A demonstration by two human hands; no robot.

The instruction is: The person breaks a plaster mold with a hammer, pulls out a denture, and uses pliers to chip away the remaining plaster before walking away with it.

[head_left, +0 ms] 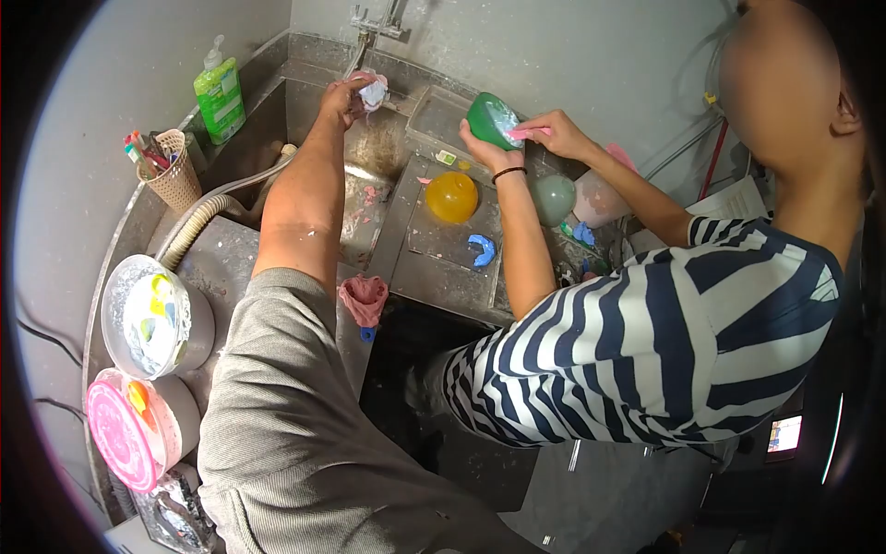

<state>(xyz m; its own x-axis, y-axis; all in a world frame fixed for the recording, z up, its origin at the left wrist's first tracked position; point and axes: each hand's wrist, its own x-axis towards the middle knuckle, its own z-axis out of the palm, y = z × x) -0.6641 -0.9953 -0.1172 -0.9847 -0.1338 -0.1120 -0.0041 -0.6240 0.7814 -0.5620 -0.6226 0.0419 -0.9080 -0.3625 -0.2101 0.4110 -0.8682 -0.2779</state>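
Observation:
My left hand (338, 103) reaches over the metal sink (362, 242), just below the tap (367, 39). Its fingers are closed around a small pink-and-white piece (373, 93) that looks like a dental impression with white plaster; the fingers partly hide it. Nothing of my right hand shows. On the sink's near edge lies a pink impression (364, 297) with a blue tray handle. A yellow rubber bowl (451, 198) and a blue horseshoe-shaped impression tray (482, 251) rest on the drainboard to the right.
At right, a co-worker in a striped shirt (628, 342) holds a green bowl (489, 118) and a pink spatula (531, 133). Left stand a green soap bottle (220, 97), a wicker cup (173, 175), a white-smeared tub (189, 323) and a pink-lidded tub (122, 434). A hose (205, 217) crosses the counter.

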